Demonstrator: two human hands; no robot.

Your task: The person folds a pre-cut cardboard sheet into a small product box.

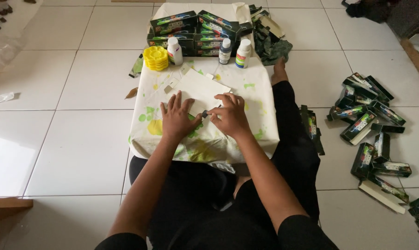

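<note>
a cream paper sheet [201, 88] on the paint-stained surface [260, 99] is pinned by the flat, open left hand [176, 118]; a small dark piece [205, 113] is pinched in the right hand [229, 115] fingers at the sheet's near edge. steady, careful placement seems called for.

I see an even, soft daylight over the white floor [80, 139]; the tiles give a mild sheen at the upper left but no hard glare. Shadows are faint and short, a thin one under my left hand [176, 118] and right hand [230, 115] on the surface [256, 92]. Focus is fair in the middle. The wide lens bends tile lines near the edges, and the boxes [371, 134] at right look slightly smeared.
</note>
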